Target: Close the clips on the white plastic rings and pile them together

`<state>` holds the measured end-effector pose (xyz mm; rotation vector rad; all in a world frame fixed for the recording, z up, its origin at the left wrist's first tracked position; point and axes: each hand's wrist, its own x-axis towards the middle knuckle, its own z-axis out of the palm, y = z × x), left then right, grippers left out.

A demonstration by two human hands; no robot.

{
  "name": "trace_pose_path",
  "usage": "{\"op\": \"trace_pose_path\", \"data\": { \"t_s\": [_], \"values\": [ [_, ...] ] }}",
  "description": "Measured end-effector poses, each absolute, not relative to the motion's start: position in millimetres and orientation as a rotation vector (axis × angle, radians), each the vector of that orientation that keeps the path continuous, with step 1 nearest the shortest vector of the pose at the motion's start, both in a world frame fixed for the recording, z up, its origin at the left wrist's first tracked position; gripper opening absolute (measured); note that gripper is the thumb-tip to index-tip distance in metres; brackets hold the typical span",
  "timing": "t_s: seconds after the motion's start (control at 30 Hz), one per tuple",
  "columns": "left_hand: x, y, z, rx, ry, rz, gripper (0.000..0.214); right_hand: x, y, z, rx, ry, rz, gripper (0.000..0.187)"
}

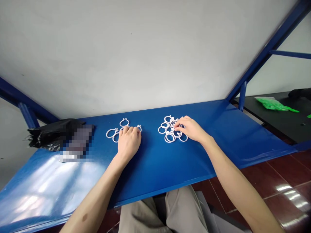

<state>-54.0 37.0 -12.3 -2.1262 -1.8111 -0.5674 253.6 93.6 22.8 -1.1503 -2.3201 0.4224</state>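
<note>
Two groups of thin white rings with small knobs lie on the blue table (155,168). Over the left group, among rings such as the white ring (111,133), rests my left hand (129,142). Its fingers are bent down and close together, and the tips are hidden, so what they hold does not show. At the denser right pile (169,138), where rings overlap, my right hand (190,128) reaches in from the right. Thumb and forefinger pinch a white ring at the pile's right side. Another ring (124,122) lies just beyond my left hand.
A black plastic bag (53,131) and a pixelated dark object (79,140) lie at the table's left. Blue frame bars (262,53) rise at both sides before a pale wall (145,58). On a black table (289,119) to the right is a bright green packet (273,104).
</note>
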Motion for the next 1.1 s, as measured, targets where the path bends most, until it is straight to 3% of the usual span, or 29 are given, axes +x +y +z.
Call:
{"op": "trace_pose_path", "data": {
  "t_s": [0.33,0.67,0.93,1.1],
  "values": [
    [-34,25,3,-2.214,-1.608,-0.924,0.016,231,76,29,-1.030,-2.123,0.298,0.018],
    [-13,11,8,-2.671,-1.174,-1.125,0.018,183,39,18,-0.866,-1.984,0.870,0.006],
    [-12,13,5,-2.482,-1.369,-1.240,0.011,180,44,8,-0.927,-1.857,1.023,0.020],
    [-16,18,-2,-2.380,-1.769,-1.302,0.024,181,43,10,-0.875,-1.878,0.934,0.020]
  ]
}}
